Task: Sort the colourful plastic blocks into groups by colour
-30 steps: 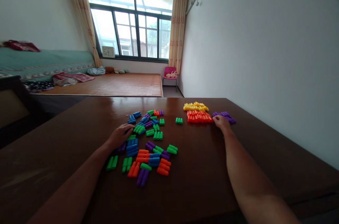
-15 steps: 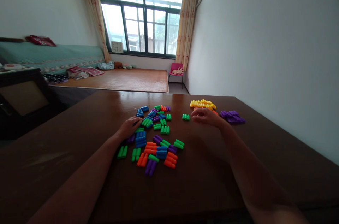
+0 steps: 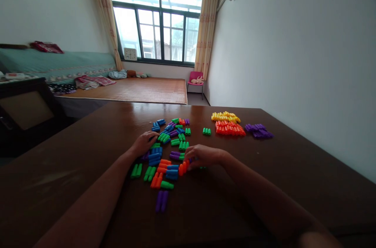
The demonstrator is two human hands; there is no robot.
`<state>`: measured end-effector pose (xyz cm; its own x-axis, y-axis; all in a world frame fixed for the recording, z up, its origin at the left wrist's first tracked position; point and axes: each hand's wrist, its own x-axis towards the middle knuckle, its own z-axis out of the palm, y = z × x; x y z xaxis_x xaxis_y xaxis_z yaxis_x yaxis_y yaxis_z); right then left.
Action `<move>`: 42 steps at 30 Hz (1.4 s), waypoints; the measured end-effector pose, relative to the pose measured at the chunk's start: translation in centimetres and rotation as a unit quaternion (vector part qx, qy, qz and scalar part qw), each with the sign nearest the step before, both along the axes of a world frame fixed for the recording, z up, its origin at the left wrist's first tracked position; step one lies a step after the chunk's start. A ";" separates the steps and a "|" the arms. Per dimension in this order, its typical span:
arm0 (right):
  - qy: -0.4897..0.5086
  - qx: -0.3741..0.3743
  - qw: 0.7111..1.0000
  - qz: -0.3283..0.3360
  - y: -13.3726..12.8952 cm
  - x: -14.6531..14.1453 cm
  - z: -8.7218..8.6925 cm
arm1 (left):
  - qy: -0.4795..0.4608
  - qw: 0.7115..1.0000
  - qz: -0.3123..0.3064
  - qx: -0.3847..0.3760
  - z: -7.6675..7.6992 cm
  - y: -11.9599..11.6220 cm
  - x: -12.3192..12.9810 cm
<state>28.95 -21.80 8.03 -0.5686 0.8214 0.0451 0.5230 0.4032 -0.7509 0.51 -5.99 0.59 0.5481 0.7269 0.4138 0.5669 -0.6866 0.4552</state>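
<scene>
Several blue, green, red and purple plastic pieces lie mixed on the brown table point(image 3: 235, 201). My right hand point(image 3: 202, 155) is closed on a red piece point(image 3: 183, 168) at the right side of this mix, fingers pointing left and down. My left hand point(image 3: 144, 143) rests at the left edge of the mix, beside green pieces point(image 3: 163, 137) and above blue pieces point(image 3: 155, 155). Its fingers are bent, and what lies under them is hidden. Purple pieces point(image 3: 161, 201) lie nearest the front.
At the back right are a yellow pile point(image 3: 225, 116), a red pile point(image 3: 230, 128) and a purple pile point(image 3: 259, 131). A small green group point(image 3: 206, 131) lies left of the red pile. Beyond the table are a bed point(image 3: 147, 89) and a pink chair point(image 3: 196, 77).
My right hand has moved from beside the red pile left and nearer to the mixed pieces, closing on a red one. Some front pieces have shifted. My left hand has barely moved.
</scene>
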 end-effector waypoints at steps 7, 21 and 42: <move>0.000 -0.004 0.981 -0.193 3.2 10.3 -1.4 | 0.004 1.000 0.003 -0.002 0.1 -0.1 0.1; -0.187 0.033 0.924 -0.331 4.2 16.8 -3.8 | 0.006 1.000 0.002 -0.001 0.1 0.1 -0.1; -0.219 0.350 0.899 0.148 -0.2 -7.2 -4.8 | -0.040 0.999 0.006 -0.008 -0.1 -0.2 0.4</move>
<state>21.75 -22.01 3.21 -0.8464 0.4890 0.2108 0.4991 0.8665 -0.0065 0.90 -6.22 0.52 0.5039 0.7408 0.4443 0.5367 -0.6715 0.5109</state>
